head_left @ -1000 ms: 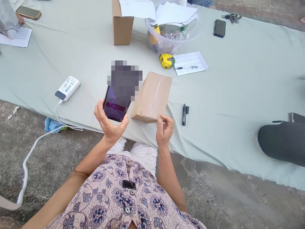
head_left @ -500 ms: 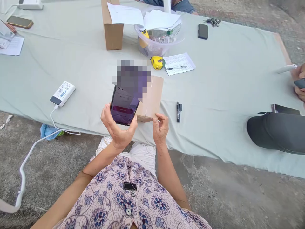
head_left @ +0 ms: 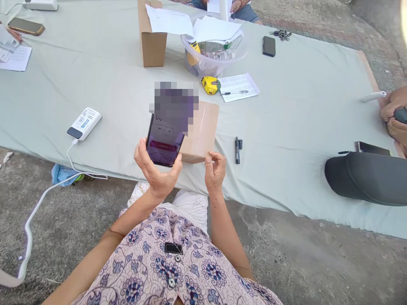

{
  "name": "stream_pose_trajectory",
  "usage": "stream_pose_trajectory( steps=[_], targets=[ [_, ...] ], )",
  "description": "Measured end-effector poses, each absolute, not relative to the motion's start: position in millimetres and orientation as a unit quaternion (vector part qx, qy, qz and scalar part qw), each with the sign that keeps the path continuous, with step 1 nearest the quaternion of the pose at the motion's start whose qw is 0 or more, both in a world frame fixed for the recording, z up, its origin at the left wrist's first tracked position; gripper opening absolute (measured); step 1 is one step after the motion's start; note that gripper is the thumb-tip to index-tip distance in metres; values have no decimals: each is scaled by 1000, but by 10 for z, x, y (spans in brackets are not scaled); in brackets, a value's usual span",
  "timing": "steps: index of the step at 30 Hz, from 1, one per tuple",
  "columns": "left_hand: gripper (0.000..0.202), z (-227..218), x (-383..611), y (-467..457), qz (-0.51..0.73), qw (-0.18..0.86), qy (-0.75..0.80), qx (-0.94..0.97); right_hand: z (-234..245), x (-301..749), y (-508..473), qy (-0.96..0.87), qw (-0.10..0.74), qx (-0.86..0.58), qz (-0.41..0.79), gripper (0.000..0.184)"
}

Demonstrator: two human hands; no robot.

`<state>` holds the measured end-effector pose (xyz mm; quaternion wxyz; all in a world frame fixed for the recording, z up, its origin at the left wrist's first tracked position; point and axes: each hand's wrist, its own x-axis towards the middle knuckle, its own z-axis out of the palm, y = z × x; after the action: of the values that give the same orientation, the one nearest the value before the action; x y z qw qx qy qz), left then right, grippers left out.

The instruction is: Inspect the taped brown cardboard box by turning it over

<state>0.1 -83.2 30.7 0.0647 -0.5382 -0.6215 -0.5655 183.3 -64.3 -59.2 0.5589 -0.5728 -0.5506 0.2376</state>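
My left hand [head_left: 155, 171] holds a dark phone [head_left: 165, 137] upright over the near edge of the pale green cloth [head_left: 305, 110]; its screen glows purple and the top is blurred out. Right behind the phone lies a taped cardboard box [head_left: 202, 131]. My right hand [head_left: 214, 171] is raised beside the box's near corner with fingers curled and thumb meeting fingertips; I cannot make out anything in the pinch. A black marker [head_left: 237, 149] lies on the cloth right of the box.
A white power bank [head_left: 84, 123] with a cable lies left. Farther back: an open cardboard box [head_left: 151, 40], a clear bowl [head_left: 213, 53] with papers, a yellow tape measure [head_left: 210, 84], a printed sheet [head_left: 238, 87], a black phone [head_left: 269, 45]. Another person's hands [head_left: 394, 118] and dark knee [head_left: 365, 178] are right.
My view shifted right and up over the second, bringing another person's hands into sight. My left hand lifted the phone slightly in front of the box; my right hand stayed curled beside it.
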Motion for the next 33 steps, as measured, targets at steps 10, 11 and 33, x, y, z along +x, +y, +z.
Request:
stream_pose_trajectory(
  steps=[10,11,33],
  targets=[
    [98,202,-114,-807,-553,56,-638,-533,-589,1835,-651,-549,547,-586,236,27],
    [99,152,-177,-768,-547,52,-642,-534,-587,1833,-652,-549,548,-585,238,27],
    [91,-346,-1019,-426,-344,-122,-746,-557,-469,1748,-610,-552,550,-577,246,31]
  ],
)
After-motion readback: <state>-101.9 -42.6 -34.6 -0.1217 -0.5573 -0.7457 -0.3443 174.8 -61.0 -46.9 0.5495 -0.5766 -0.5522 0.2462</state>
